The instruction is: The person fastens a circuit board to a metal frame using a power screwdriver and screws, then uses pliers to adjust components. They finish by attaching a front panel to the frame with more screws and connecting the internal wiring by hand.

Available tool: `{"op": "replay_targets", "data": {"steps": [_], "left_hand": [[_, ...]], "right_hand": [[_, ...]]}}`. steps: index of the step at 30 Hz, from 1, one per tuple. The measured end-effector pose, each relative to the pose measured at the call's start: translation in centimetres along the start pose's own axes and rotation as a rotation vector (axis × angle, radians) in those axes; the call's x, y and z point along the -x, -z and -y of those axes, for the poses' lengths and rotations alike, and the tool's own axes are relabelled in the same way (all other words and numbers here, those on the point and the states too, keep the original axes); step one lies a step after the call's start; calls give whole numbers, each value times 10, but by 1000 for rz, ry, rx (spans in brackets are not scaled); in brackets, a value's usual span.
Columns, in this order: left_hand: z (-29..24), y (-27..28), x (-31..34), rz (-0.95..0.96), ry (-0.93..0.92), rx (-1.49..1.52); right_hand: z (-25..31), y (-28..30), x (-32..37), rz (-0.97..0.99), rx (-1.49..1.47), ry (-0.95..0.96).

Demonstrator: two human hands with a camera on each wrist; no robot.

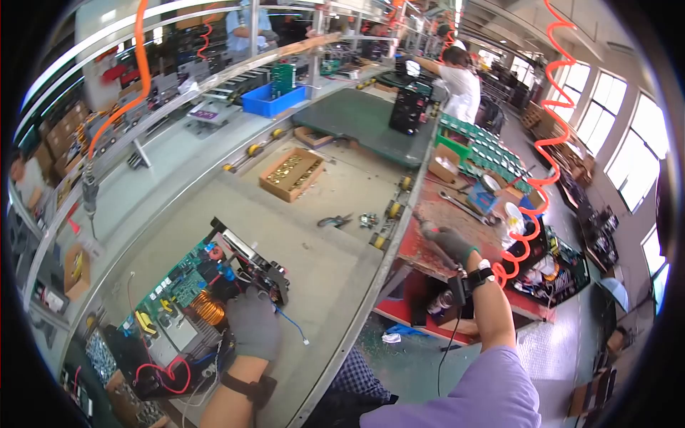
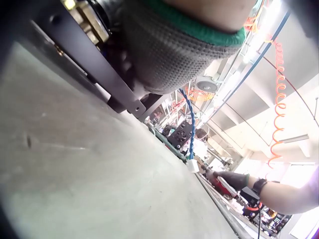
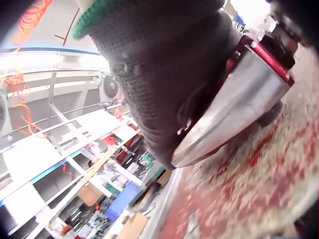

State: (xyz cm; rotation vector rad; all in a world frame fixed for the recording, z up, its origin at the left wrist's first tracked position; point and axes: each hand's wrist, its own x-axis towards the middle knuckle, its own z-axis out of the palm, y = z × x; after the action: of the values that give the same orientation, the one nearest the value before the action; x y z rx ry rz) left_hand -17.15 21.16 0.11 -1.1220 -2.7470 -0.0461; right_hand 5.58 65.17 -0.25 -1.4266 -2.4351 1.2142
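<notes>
My gloved left hand (image 1: 253,322) grips the near end of a chassis carrying a green circuit board (image 1: 184,285), beside a copper coil (image 1: 207,307). In the left wrist view the gray glove (image 2: 174,55) is up against a black metal bracket (image 2: 92,62), its fingertips hidden. A twisted blue wire (image 1: 292,326) with a white plug hangs out beside this hand. Over the red bench at right, my gloved right hand (image 1: 451,246) holds a silver and red metal tool (image 3: 237,102); its kind cannot be told.
A cardboard box of brass-coloured parts (image 1: 291,175) and pliers (image 1: 334,221) lie beyond the chassis. On the red bench (image 1: 428,207) are a wrench (image 1: 460,207) and green boards (image 1: 492,153). A coiled orange hose (image 1: 549,143) hangs at right. Another person (image 1: 460,82) works farther along.
</notes>
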Motion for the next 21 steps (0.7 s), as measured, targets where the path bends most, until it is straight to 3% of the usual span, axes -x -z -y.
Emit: {"op": "replay_targets", "data": {"steps": [3, 5, 7, 9, 11, 12, 16, 17, 21], "left_hand": [[0, 3, 2, -33, -13, -20], [7, -5, 6, -3, -13, -12], [16, 1, 15, -15, -56, 237], [28, 9, 37, 13, -66, 294], [46, 12, 64, -274, -312, 239], [54, 19, 80, -285, -337, 257], [74, 48, 150, -200, -69, 497], [81, 40, 168, -200, -86, 545], [86, 54, 210, -163, 116, 457]], "right_hand": [[52, -38, 71, 310, -434, 136], [82, -64, 121, 512, -481, 65], [98, -96, 140, 562, -139, 521], [122, -113, 162, 745, 122, 527], [147, -130, 176, 853, 358, 550], [152, -138, 179, 852, 434, 594], [170, -189, 176, 907, 670, 815], [177, -198, 179, 921, 688, 849], [205, -230, 196, 1004, 721, 1063]]}}
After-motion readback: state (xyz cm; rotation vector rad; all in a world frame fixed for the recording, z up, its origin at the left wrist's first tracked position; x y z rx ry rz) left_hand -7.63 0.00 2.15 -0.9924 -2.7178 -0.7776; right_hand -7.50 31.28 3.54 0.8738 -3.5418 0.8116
